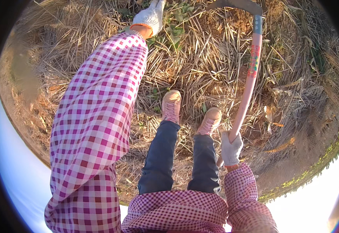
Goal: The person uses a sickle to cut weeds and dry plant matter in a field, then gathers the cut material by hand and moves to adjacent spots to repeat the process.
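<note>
My right hand [232,150], in a white knitted work glove, grips the lower end of a sickle's wooden handle [246,93]. The handle rises away from me and bears a coloured printed label. A blue-grey metal socket [257,24] joins it to the curved blade [240,4], which points left at the top edge of the view. My left hand [150,19], gloved in white with an orange cuff edge, reaches far forward over the ground. Its fingertips are cut off by the picture's edge, so any grip there is hidden. Green leafy plants [175,33] grow just right of it.
Dry straw [204,72] covers the ground, with bare reddish soil [240,21] showing near the blade. My pink shoes [171,106] stand on the straw. Dry stalks and leaves [312,96] lie thickly at the right. A checked sleeve [96,110] blocks much of the left side.
</note>
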The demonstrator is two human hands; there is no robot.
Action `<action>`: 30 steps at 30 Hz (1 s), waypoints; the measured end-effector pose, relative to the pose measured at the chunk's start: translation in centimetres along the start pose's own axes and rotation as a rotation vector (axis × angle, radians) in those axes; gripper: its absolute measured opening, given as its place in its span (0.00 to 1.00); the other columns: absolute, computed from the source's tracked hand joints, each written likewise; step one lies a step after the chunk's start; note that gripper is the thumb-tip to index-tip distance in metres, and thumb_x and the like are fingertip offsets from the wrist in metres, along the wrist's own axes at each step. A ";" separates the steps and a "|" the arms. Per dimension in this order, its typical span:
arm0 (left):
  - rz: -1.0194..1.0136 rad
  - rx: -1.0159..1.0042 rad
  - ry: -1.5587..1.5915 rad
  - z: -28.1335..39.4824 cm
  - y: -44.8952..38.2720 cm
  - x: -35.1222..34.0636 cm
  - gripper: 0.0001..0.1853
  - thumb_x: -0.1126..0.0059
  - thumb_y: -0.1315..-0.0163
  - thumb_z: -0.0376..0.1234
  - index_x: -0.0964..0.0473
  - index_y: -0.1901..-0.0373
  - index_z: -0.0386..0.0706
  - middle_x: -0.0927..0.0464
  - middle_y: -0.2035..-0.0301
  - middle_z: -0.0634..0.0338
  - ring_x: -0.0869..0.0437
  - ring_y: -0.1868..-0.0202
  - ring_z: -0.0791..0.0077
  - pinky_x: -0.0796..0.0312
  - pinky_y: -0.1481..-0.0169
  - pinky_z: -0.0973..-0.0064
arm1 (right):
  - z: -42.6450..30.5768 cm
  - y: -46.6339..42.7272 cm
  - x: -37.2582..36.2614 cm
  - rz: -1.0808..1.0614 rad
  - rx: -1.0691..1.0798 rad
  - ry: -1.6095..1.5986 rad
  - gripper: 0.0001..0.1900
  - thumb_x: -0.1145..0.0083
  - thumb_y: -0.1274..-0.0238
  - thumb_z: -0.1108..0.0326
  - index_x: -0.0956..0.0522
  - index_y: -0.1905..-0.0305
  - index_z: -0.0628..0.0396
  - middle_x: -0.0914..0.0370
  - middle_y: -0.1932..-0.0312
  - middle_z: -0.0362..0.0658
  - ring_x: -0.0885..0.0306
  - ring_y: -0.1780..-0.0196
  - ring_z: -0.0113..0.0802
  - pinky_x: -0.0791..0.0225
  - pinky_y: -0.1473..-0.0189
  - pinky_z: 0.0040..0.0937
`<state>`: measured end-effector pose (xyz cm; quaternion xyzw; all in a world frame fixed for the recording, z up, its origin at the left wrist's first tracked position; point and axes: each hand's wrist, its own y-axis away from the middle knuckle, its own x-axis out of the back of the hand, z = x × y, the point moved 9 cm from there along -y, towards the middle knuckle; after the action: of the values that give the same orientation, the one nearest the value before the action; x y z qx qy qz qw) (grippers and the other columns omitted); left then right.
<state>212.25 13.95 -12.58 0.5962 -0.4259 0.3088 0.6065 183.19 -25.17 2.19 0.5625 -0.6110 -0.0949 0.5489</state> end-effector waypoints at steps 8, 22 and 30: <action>-0.275 -0.077 -0.322 1.0 -1.4 -5.9 0.30 0.50 0.32 0.34 0.43 0.29 0.42 0.36 0.33 0.51 0.27 0.38 0.58 0.34 0.33 0.66 | 0.4 0.3 -0.7 -0.008 0.086 -0.029 0.09 0.36 0.42 0.68 0.23 0.64 0.63 0.23 0.77 0.44 0.26 0.75 0.29 0.30 0.69 0.31; -0.467 0.246 0.257 -1.8 23.5 -10.9 0.27 0.41 0.41 0.36 0.33 0.39 0.40 0.26 0.45 0.47 0.17 0.52 0.51 0.22 0.50 0.58 | -12.3 -4.1 -3.2 -0.055 0.333 -0.146 0.12 0.34 0.42 0.65 0.23 0.63 0.62 0.22 0.77 0.44 0.24 0.76 0.29 0.30 0.72 0.31; -0.703 0.513 0.390 -1.1 34.9 -13.0 0.28 0.41 0.43 0.37 0.30 0.40 0.38 0.23 0.48 0.42 0.18 0.50 0.48 0.23 0.46 0.57 | 1.9 -3.6 -3.5 -0.261 0.071 0.520 0.16 0.43 0.37 0.59 0.24 0.58 0.64 0.20 0.72 0.58 0.18 0.69 0.52 0.28 0.67 0.44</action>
<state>175.82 20.24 -7.94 0.7655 0.0133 0.2864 0.5761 183.00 -24.58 -3.13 0.6605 -0.3753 0.0039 0.6503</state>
